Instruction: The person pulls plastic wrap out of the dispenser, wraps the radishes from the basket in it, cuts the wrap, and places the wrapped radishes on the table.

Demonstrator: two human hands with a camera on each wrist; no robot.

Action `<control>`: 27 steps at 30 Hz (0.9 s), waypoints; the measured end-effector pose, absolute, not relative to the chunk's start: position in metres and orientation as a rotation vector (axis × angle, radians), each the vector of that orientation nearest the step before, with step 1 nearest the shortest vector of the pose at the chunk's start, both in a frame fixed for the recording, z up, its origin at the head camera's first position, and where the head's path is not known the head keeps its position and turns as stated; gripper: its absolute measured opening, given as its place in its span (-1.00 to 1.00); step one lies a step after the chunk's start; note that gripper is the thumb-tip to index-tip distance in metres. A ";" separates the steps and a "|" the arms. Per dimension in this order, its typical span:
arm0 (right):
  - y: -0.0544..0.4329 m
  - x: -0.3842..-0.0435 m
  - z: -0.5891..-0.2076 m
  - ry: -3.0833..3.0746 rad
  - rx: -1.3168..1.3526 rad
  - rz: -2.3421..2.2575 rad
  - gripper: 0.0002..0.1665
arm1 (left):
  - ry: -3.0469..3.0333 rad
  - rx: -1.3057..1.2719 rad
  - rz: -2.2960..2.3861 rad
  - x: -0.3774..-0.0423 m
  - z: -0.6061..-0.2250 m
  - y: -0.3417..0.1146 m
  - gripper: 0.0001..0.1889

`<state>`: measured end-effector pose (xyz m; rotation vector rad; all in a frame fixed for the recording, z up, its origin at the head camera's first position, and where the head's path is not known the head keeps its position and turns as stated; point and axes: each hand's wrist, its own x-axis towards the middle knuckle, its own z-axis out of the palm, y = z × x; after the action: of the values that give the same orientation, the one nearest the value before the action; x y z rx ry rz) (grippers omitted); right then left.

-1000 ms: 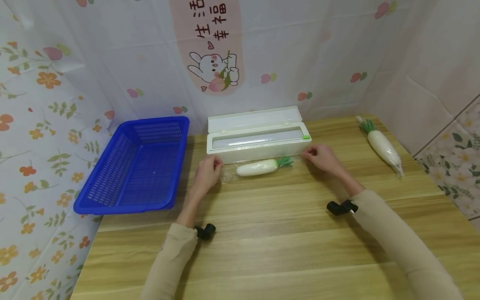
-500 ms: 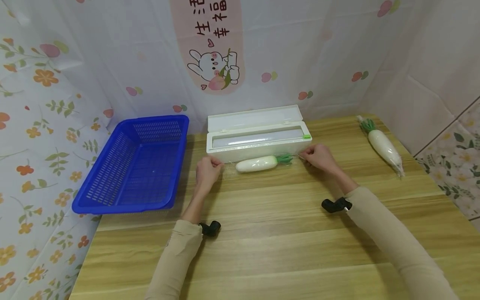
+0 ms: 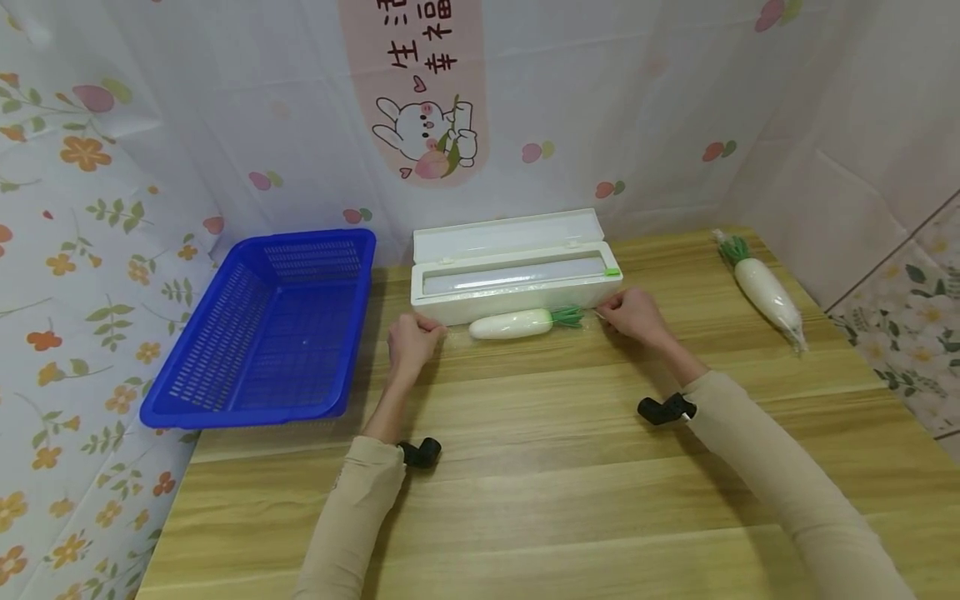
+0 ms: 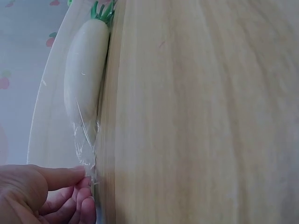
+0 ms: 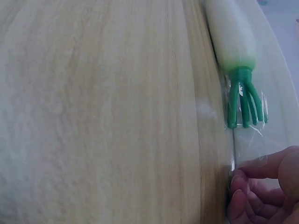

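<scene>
A white radish (image 3: 512,325) with green stalks lies sideways in front of the white cling film box (image 3: 517,297), with clear plastic film (image 4: 85,144) around it. At its root end, my left hand (image 3: 412,343) pinches the gathered film between thumb and fingertips, as the left wrist view shows. Beyond the green stalks (image 5: 245,105), my right hand (image 3: 636,317) pinches the film's other end. The film is so thin that its edges are hard to make out in the head view.
The box lid (image 3: 510,236) stands raised, with a film roll inside and a green slider (image 3: 612,272) at the right. A blue basket (image 3: 352,342) sits at the left. Another radish (image 3: 768,292), wrapped in film, lies at the table's right side.
Both hands have drawn slightly inward, still pinching the film ends. The radish has shifted slightly toward the box, and the film beside it looks narrower and more gathered.
</scene>
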<state>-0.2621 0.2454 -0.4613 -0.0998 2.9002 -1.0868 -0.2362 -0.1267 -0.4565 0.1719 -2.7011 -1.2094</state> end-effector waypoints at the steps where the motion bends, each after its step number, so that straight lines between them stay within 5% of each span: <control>1: 0.245 -0.262 -0.462 2.903 -0.117 -1.094 -0.69 | -2.700 0.166 -1.213 -0.236 -0.457 -0.127 -0.85; 27: 0.268 -0.251 -0.454 2.718 -0.209 -1.419 -0.58 | -2.599 0.152 -1.429 -0.228 -0.445 -0.138 -0.80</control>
<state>-0.2510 0.2680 -0.4543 -0.2095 2.7180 -1.4186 -0.2282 -0.1379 -0.4450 0.1518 -2.5986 -1.4291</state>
